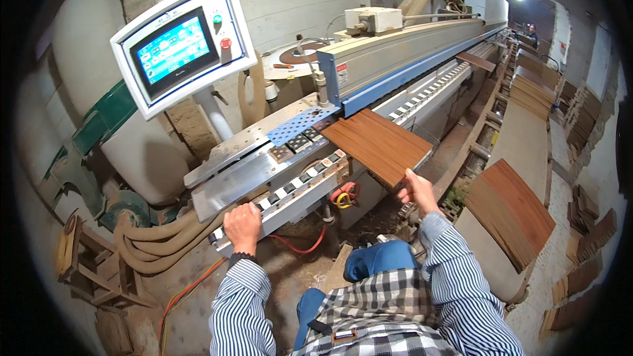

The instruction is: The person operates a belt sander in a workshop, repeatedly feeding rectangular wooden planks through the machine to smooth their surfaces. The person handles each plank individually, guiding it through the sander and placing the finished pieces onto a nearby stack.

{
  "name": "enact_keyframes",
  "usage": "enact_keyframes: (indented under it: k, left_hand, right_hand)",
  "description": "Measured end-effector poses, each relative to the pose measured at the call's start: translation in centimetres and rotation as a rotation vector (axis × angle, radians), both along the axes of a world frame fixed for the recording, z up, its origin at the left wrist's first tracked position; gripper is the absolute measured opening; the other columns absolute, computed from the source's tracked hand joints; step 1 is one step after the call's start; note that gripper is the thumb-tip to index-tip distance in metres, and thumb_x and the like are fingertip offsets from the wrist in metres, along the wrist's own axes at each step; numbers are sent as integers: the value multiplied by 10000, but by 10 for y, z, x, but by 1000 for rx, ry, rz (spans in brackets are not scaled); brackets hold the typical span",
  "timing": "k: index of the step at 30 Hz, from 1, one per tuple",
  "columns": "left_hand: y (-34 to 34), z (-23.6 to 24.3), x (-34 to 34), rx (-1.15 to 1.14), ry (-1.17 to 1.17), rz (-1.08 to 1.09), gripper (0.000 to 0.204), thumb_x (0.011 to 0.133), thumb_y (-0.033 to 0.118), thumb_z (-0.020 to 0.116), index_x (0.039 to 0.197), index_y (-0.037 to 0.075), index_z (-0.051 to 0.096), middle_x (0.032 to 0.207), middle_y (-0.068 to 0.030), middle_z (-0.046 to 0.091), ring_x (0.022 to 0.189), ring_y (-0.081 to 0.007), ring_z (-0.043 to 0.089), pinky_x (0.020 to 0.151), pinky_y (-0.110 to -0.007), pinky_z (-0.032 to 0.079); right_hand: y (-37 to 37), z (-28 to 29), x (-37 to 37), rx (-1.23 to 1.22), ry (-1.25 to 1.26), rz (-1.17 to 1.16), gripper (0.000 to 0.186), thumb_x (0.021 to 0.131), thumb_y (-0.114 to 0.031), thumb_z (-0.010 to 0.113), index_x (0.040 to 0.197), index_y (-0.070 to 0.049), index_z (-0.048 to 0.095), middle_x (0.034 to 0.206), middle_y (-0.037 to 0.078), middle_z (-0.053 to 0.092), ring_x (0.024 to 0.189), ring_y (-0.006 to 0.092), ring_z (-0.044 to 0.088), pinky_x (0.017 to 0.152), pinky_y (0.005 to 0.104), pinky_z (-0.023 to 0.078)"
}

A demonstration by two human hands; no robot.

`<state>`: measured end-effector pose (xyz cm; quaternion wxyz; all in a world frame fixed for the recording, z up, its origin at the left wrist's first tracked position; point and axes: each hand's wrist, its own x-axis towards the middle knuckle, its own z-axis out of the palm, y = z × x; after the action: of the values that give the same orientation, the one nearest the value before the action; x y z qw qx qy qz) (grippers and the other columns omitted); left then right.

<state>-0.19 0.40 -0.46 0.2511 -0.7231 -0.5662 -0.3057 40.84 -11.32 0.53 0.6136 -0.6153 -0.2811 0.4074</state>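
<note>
A brown wood-grain panel (379, 142) lies with its far end under the blue-edged beam of a long edge-banding machine (409, 59). My right hand (420, 192) is closed at the panel's near right corner, thumb along the edge and fingers curled beneath. My left hand (242, 227) is wrapped over the near end of a grey rail (280, 209) with black and white rollers, left of the panel. Its fingertips are partly hidden by the knuckles.
A control screen (175, 49) on a post stands at left, above ribbed hoses (165, 240). Right of me, another brown panel (511, 211) rests on a conveyor belt (488, 244). Panel stacks (534, 86) stand farther back, with a person (532, 34) beyond. A red air hose (306, 249) hangs below the rail.
</note>
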Motion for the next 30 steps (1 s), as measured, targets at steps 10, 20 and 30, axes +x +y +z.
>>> enact_keyframes:
  k: [10,20,30]
  left_hand:
    - [7,-11,-4,54,53,44,318,871,245,484,598,101,560,609,-90,582,629,-270,573,604,-417,409]
    - [7,-9,-1,-11,59,38,305,891,228,452,648,75,556,672,-108,595,684,-279,576,651,-413,413]
    - [3,-7,0,27,44,2,300,889,216,462,635,78,544,650,-102,573,665,-276,560,636,-411,397]
  right_hand:
    - [-304,-63,202,-458,-1224,-1241,332,824,-189,632,1119,-45,585,1160,148,561,1062,316,519,914,385,406]
    - [-424,-180,302,-165,-350,-1035,537,872,-383,589,1152,75,554,1049,138,630,965,270,586,864,362,444]
    - [-469,-140,185,225,408,-1220,349,793,-310,679,1065,-119,571,932,55,634,729,207,596,545,340,512]
